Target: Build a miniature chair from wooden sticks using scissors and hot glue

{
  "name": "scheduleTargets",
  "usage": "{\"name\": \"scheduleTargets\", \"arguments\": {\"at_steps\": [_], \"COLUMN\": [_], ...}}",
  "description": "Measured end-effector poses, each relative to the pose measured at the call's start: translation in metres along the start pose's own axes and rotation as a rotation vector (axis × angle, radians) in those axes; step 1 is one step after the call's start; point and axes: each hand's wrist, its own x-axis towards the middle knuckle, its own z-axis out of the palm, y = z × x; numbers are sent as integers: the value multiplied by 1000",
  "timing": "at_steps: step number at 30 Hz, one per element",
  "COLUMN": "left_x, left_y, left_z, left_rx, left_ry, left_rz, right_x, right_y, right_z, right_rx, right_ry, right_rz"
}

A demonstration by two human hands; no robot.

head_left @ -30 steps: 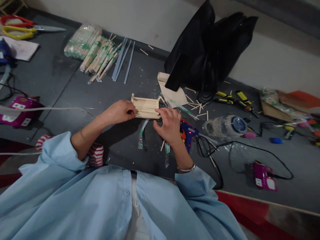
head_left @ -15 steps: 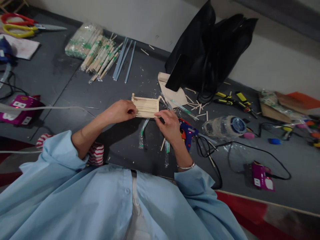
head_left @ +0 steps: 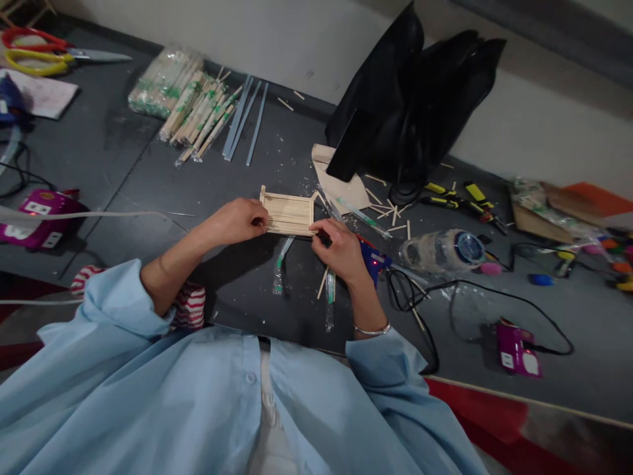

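A small panel of pale wooden sticks (head_left: pixel 288 210) lies side by side in rows, with upright sticks at its left and right ends. My left hand (head_left: pixel 244 219) is closed on the panel's left end, fingertips pinching its near corner. At the near right corner, my right hand (head_left: pixel 339 245) pinches the panel's edge between thumb and fingers. Just behind my right hand lies a blue glue gun (head_left: pixel 376 259), partly hidden by it. Clear wrapper strips with green print (head_left: pixel 280 267) lie on the table below the panel.
Wrapped bundles of sticks (head_left: pixel 198 112) and grey-blue strips (head_left: pixel 241 119) lie at the back left, near scissors (head_left: pixel 54 54). A black bag (head_left: pixel 405 112), a plastic bottle (head_left: pixel 442 251), cutters (head_left: pixel 465 201) and a purple box with a cable (head_left: pixel 517 349) occupy the right side.
My right hand has shifted slightly right along the panel's near edge. My left hand and the panel have hardly moved.
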Motion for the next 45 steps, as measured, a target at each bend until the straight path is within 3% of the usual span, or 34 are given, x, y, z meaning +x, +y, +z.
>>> {"name": "scheduleTargets", "arguments": {"at_steps": [6, 15, 30, 32, 37, 40, 45], "left_x": [0, -3, -7, -8, -8, -4, 8], "left_y": [1, -7, -7, -2, 31, 51, 63], "left_z": [-1, -10, -14, -12, 5, 20, 44], "left_rx": [4, 44, 152, 219, 412, 450, 409], "left_ry": [-17, -44, -95, -50, 218, 261, 186], "left_rz": [-16, -10, -9, -8, 23, 114, 116], "right_x": [0, -1, -2, -2, -1, -1, -1], "right_y": [0, -8, -6, -6, -5, -4, -4], "right_z": [-2, -1, 7, 8, 8, 9, 10], "right_rx": [4, -176, -110, -102, -49, -22, 11], "right_ry": [-17, -34, -2, -13, -38, -51, -54], "right_rz": [3, -95, -165, -154, -135, -134, -143]}}
